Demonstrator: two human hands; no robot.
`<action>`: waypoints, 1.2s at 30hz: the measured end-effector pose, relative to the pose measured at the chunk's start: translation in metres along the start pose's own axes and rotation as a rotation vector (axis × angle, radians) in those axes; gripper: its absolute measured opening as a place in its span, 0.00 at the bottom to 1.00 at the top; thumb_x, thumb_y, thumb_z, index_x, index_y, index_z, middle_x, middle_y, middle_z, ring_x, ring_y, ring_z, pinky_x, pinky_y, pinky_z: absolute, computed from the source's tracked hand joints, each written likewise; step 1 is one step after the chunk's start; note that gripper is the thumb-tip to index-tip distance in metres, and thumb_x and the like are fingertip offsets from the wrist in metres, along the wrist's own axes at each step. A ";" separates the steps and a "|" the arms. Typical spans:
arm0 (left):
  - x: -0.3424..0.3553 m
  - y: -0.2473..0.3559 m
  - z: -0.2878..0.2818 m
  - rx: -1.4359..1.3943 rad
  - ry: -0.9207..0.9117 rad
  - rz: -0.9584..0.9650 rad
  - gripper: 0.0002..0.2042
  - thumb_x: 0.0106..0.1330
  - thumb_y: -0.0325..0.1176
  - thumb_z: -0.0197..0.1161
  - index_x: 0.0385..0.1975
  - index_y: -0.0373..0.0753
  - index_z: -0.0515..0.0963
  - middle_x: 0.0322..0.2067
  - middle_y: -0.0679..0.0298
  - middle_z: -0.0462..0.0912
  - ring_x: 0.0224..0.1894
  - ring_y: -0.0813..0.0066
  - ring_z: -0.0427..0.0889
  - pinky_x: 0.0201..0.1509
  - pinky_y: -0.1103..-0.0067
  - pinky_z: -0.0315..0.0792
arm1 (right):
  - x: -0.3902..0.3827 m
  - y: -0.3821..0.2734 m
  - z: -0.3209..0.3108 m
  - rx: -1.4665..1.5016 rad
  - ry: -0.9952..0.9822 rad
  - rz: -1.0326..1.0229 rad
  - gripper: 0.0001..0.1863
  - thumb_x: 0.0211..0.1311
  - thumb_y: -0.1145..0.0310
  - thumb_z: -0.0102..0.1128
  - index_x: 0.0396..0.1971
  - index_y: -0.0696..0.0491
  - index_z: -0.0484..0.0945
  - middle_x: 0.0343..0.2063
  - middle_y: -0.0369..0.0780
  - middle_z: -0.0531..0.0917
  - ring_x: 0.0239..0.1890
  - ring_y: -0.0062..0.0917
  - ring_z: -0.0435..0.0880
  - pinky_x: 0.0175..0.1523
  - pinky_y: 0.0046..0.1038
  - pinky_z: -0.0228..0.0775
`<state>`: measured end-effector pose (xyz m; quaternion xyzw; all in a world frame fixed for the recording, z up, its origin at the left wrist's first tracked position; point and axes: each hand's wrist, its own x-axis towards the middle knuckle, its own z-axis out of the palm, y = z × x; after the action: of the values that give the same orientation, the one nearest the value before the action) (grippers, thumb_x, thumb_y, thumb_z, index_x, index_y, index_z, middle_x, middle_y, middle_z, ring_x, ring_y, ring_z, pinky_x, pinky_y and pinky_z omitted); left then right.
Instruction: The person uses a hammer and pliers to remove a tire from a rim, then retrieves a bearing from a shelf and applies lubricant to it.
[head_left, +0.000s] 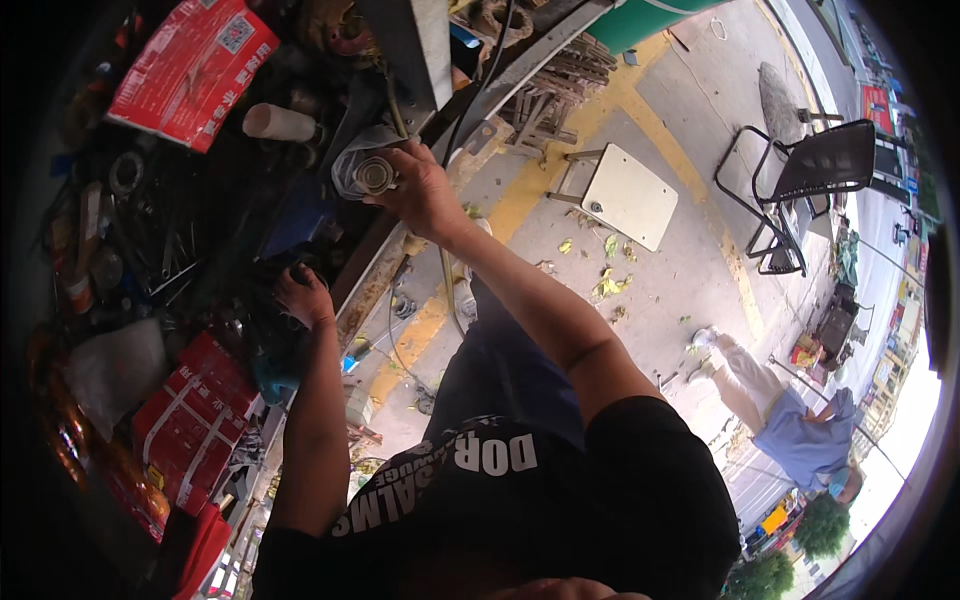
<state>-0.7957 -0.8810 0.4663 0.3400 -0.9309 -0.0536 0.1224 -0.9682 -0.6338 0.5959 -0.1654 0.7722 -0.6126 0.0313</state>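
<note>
1. The right hand [420, 192] grips a round, clear jar [375, 177]. The fingers bend around its side.
2. The jar is over the near edge of the messy table [362, 285]. A thin, see-through bag [346, 164] sits around it. I can't tell if the jar is inside the bag or just against it.
3. The left hand [304, 298] is low over the dark stuff on the table, near a blue thing [297, 226]. It is too dark to tell if it holds something.
4. My guess at the step: the jar is being picked up or put down. I can't tell which.
5. For the next move, I think the right hand should keep the jar steady and mind the bag, which could snag.
6. A white cup [279, 123] is near the jar, so it could get bumped. The left hand looks free to help if its fingers are bare.
</note>
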 end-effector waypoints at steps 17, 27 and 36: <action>0.000 -0.004 -0.002 0.125 -0.020 0.009 0.18 0.64 0.44 0.56 0.48 0.39 0.74 0.49 0.52 0.75 0.57 0.50 0.69 0.65 0.54 0.57 | -0.009 -0.001 0.014 -0.076 -0.007 0.019 0.23 0.44 0.74 0.70 0.45 0.52 0.78 0.43 0.44 0.76 0.49 0.43 0.73 0.54 0.37 0.68; -0.002 0.014 -0.015 -0.019 -0.050 -0.088 0.17 0.63 0.41 0.58 0.46 0.38 0.72 0.45 0.52 0.73 0.54 0.50 0.69 0.66 0.55 0.57 | 0.094 -0.013 0.015 -0.094 0.024 -0.025 0.21 0.48 0.75 0.71 0.44 0.54 0.75 0.37 0.44 0.81 0.40 0.37 0.83 0.47 0.31 0.74; 0.005 0.026 -0.028 -0.043 -0.032 -0.086 0.17 0.63 0.40 0.58 0.46 0.37 0.70 0.44 0.51 0.73 0.53 0.50 0.69 0.67 0.54 0.56 | 0.183 -0.017 0.052 -0.200 -0.031 -0.219 0.20 0.52 0.73 0.68 0.46 0.55 0.73 0.43 0.48 0.78 0.47 0.45 0.77 0.52 0.36 0.71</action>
<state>-0.8082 -0.8645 0.4988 0.3762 -0.9159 -0.0841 0.1122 -1.1241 -0.7399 0.6278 -0.2602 0.8063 -0.5297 -0.0403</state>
